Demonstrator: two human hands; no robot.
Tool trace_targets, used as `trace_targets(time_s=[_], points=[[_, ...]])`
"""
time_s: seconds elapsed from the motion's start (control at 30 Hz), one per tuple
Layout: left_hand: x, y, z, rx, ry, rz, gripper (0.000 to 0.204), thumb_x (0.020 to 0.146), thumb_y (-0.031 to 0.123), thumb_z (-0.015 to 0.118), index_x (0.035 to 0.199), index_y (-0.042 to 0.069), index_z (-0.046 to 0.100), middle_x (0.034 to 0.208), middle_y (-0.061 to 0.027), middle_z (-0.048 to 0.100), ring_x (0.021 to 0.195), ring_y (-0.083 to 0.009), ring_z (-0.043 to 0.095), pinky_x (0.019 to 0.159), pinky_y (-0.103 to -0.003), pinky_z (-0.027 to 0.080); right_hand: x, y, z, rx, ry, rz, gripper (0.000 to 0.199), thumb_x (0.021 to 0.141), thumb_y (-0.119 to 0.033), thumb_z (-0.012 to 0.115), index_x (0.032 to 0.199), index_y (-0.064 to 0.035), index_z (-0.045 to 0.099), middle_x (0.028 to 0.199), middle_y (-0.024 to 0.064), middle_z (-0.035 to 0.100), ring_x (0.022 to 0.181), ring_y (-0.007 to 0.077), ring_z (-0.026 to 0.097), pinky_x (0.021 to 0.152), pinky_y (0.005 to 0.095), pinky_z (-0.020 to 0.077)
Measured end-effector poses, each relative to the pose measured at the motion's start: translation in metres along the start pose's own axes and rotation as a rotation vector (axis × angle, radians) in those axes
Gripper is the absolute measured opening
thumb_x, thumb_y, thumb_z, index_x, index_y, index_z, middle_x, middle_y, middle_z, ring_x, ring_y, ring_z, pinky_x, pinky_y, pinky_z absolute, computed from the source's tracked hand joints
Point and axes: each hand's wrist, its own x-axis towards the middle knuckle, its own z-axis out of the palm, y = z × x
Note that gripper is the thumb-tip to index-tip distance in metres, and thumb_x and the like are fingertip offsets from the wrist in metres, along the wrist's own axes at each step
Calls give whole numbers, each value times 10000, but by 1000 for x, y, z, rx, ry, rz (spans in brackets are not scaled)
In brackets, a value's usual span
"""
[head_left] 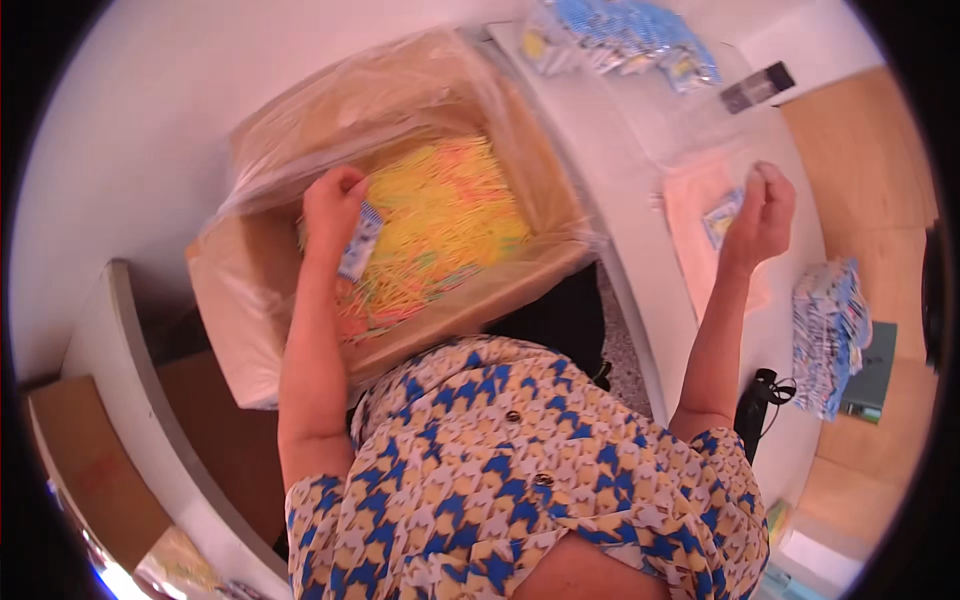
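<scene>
Over a cardboard box [225, 285] lined with clear plastic, my left hand [333, 208] is closed on the upper end of a small blue-and-white packet [362, 240]. Below the packet, thin yellow, orange and green sticks [450, 215] fill the box in a loose layer. My right hand [762, 222] is raised above the white table, its fingers pinched together. Whatever they hold, if anything, is too small to make out. Beside that hand, another small blue-and-white packet [720, 218] lies on a pale pink mat [690, 205], partly hidden by the hand.
A pile of blue-and-white packets [640, 40] sits at the table's far end, with a dark-and-clear object [757, 88] near it. More stacked packets [828, 330] lie at the right, by a dark green flat item [872, 372] and a black bottle [755, 410]. A curved pale edge [150, 370] runs at the left.
</scene>
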Motion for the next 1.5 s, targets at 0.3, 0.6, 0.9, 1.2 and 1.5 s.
trace_targets(time_s=[0.3, 0.6, 0.9, 1.2, 1.5], points=[[7, 36, -18, 8, 118, -100, 143, 779, 173, 664, 869, 61, 667, 758, -117, 673, 722, -248, 660, 652, -345, 496, -67, -70, 212, -279, -1398, -434, 118, 781, -76, 557, 750, -24, 657, 808, 191, 645, 799, 325, 640, 694, 411, 512], [7, 73, -33, 66, 308, -142, 128, 794, 164, 640, 875, 70, 668, 814, -136, 667, 781, -326, 639, 683, -405, 492, -88, -87, 269, -69, -1367, -462, 205, 787, -168, 580, 866, -4, 675, 927, 197, 658, 883, 324, 641, 767, 404, 507], [5, 82, -32, 21, 287, -172, 122, 797, 157, 629, 861, 60, 665, 801, -149, 659, 780, -342, 627, 685, -423, 482, -99, -100, 260, -110, -1435, -417, 269, 801, -247, 585, 858, 4, 664, 914, 193, 652, 924, 318, 622, 806, 413, 484], [6, 82, -30, -20, 259, -138, 135, 791, 174, 628, 879, 82, 677, 787, -131, 664, 776, -328, 630, 691, -414, 487, -108, -123, 210, -97, -1848, -462, 426, 763, -425, 666, 824, -6, 620, 807, 177, 624, 844, 329, 613, 723, 413, 473], [6, 78, -26, -31, 246, -78, 157, 794, 173, 633, 893, 62, 681, 788, -109, 681, 742, -248, 658, 675, -360, 500, -129, -134, 210, -155, -1912, -380, 316, 787, -338, 631, 818, -25, 611, 923, 175, 619, 826, 340, 604, 720, 422, 472]])
